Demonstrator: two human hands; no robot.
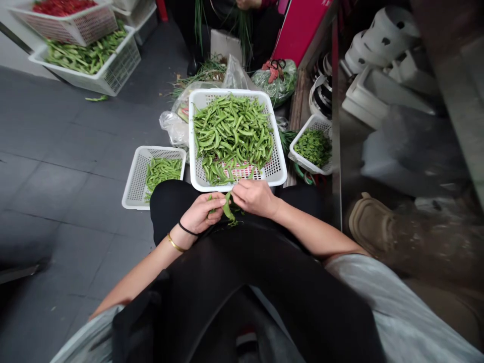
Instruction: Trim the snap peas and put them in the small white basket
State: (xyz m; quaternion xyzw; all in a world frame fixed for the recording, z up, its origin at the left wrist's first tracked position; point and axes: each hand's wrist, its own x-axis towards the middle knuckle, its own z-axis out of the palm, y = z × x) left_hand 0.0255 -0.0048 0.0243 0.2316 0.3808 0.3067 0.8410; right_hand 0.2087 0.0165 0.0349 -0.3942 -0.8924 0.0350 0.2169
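Above my lap, my left hand [207, 210] is closed around a green pea pod [228, 209], which hangs out past the thumb. More green shows between its fingers. My right hand [254, 195] is pinched shut right beside the pod's upper end; what sits between its fingertips is hidden. Thin green bits dangle below both hands. Just beyond them, a white perforated basket [280, 174] holds a big heap of pea pods [234, 131]. Left of my knee stands a smaller white basket [132, 189] with fewer pods [162, 170] in it.
A small basket of chopped greens [313, 147] stands at right, beside a metal-edged shelf. Plastic bags [176, 128] and green stalks lie behind the big basket. Another person's hand [247, 4] shows at the top. Stacked baskets [130, 55] stand far left on the tiled floor.
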